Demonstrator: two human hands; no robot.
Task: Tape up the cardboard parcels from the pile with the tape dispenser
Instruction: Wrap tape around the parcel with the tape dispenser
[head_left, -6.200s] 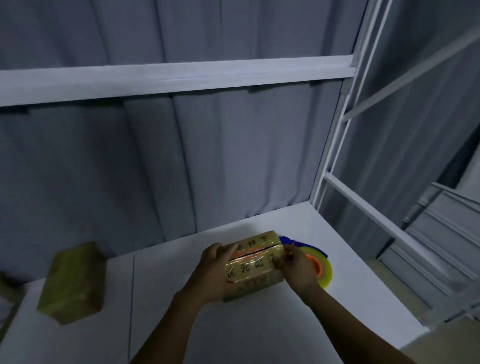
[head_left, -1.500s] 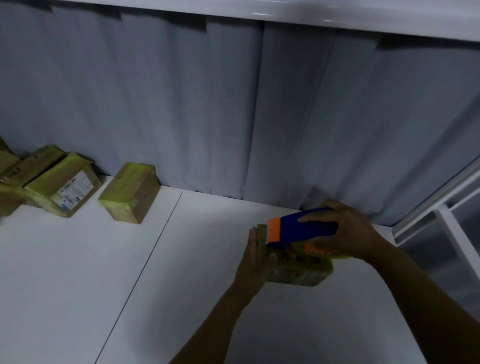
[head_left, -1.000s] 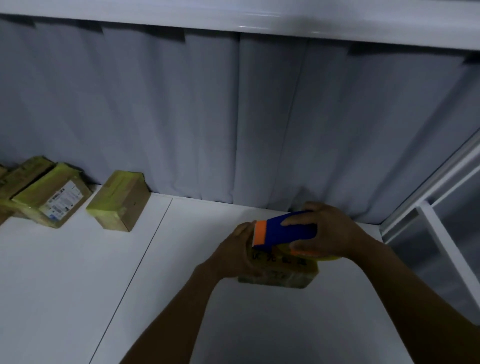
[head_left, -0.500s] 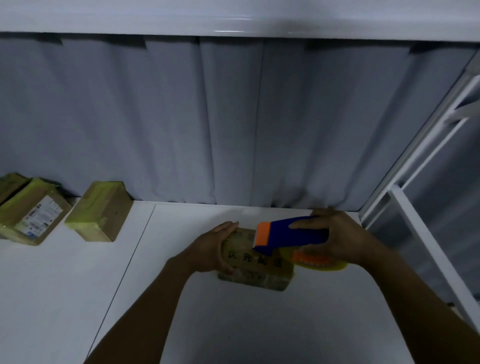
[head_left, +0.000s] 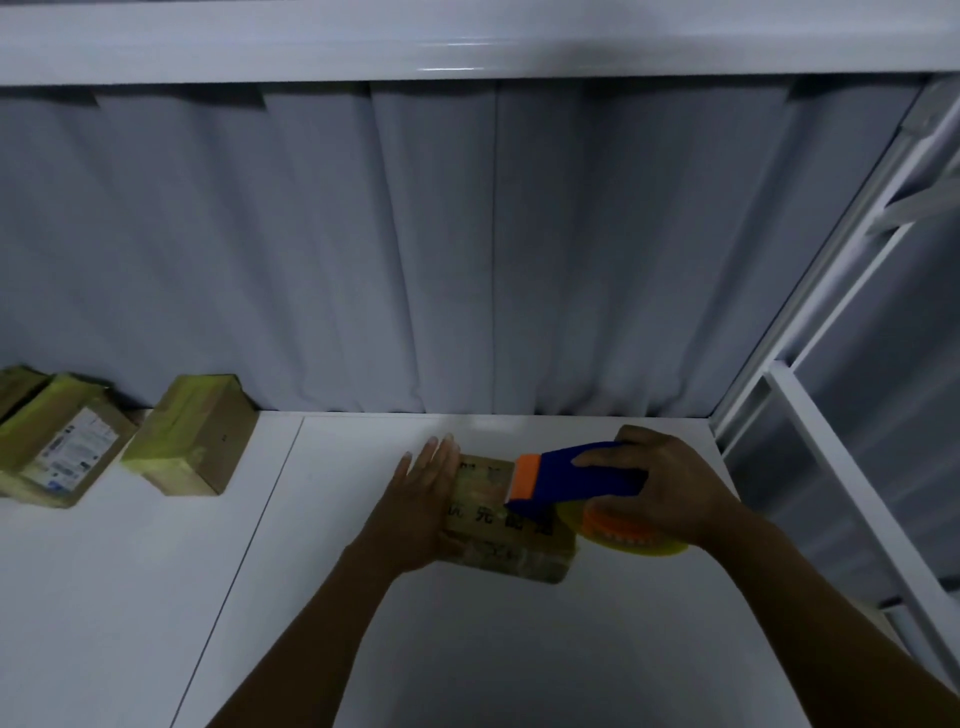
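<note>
A small cardboard parcel (head_left: 498, 525) with black characters on its top lies on the white table (head_left: 467, 649). My left hand (head_left: 423, 499) rests against its left end with straight fingers. My right hand (head_left: 670, 493) grips the blue tape dispenser (head_left: 576, 475), whose orange blade end sits over the parcel's top. The yellow tape roll (head_left: 634, 543) with its orange hub hangs under the dispenser, just right of the parcel.
A taped parcel (head_left: 192, 441) stands at the back left, with more parcels (head_left: 57, 452) beside it at the left edge. A grey curtain (head_left: 467, 260) closes the back. White frame bars (head_left: 831, 441) run along the table's right edge.
My left hand has opened from curling over the parcel's left end to lying flat against it. The dispenser stays over the parcel. The view has swung a little to the right.
</note>
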